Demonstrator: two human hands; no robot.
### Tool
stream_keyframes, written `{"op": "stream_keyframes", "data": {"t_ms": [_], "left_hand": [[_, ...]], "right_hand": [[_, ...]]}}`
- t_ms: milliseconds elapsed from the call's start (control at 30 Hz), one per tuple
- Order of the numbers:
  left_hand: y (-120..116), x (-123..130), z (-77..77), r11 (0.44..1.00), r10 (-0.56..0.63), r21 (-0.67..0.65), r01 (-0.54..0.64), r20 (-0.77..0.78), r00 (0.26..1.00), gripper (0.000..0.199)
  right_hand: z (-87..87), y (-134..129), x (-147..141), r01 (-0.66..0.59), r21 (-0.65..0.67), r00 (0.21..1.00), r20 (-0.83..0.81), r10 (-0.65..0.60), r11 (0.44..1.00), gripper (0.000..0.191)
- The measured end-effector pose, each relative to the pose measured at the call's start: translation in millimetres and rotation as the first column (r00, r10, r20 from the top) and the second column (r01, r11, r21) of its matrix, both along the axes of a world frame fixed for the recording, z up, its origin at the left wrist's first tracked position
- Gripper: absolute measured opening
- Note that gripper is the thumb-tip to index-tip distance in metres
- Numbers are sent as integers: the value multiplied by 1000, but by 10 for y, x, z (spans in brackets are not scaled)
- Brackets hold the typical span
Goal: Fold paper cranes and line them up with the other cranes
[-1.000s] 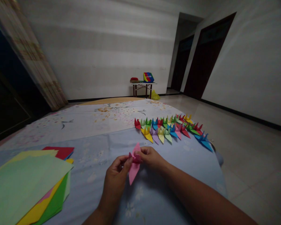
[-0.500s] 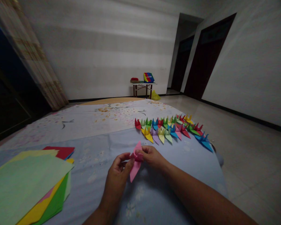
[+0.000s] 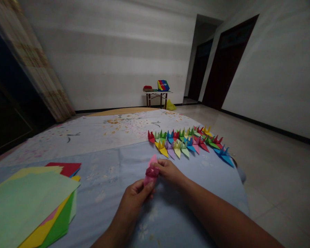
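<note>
A partly folded pink origami paper (image 3: 151, 174) is held above the blue cloth, between both hands. My left hand (image 3: 138, 194) pinches its lower end, thumb on top and fingers beneath. My right hand (image 3: 167, 170) grips its upper right side, thumb and fingers closed on the edge. A darker pink folded band crosses the paper's middle. Just beyond the hands stand rows of folded paper cranes (image 3: 177, 148) in red, yellow, green, blue, purple and pink.
A fanned stack of coloured paper sheets (image 3: 33, 199) lies at the left. The table has a floral tablecloth (image 3: 98, 127) under a blue cloth (image 3: 105, 186); its right edge drops to the tiled floor (image 3: 271, 182). By the far wall is a small table (image 3: 157, 92) holding a colourful bag (image 3: 163, 85).
My left hand has slid from the pink paper's middle left to its lower end, and the folded band shows more plainly. My right hand keeps its grip in nearly the same place.
</note>
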State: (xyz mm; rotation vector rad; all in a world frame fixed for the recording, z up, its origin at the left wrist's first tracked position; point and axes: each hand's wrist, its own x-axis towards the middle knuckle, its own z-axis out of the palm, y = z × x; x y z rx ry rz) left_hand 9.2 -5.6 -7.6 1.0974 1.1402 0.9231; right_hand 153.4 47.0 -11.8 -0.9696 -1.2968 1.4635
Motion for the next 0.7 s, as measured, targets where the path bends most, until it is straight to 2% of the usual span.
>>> {"op": "stream_keyframes", "data": {"t_ms": [167, 300, 533, 700], "left_hand": [[5, 0, 8, 1000, -14, 16, 14, -42, 999, 39], [1, 2, 23, 1000, -5, 14, 5, -27, 1000, 42], [-10, 26, 44, 994, 113, -1, -114, 105, 988, 37], [10, -12, -31, 997, 77, -11, -76, 164, 983, 31]], "right_hand": [[-58, 40, 16, 19, -54, 1000, -10, -20, 998, 37], [-26, 26, 17, 24, -24, 1000, 15, -24, 999, 38], [41, -33, -15, -37, 43, 998, 45, 35, 998, 41], [-25, -9, -27, -48, -3, 999, -18, 48, 999, 40]]}}
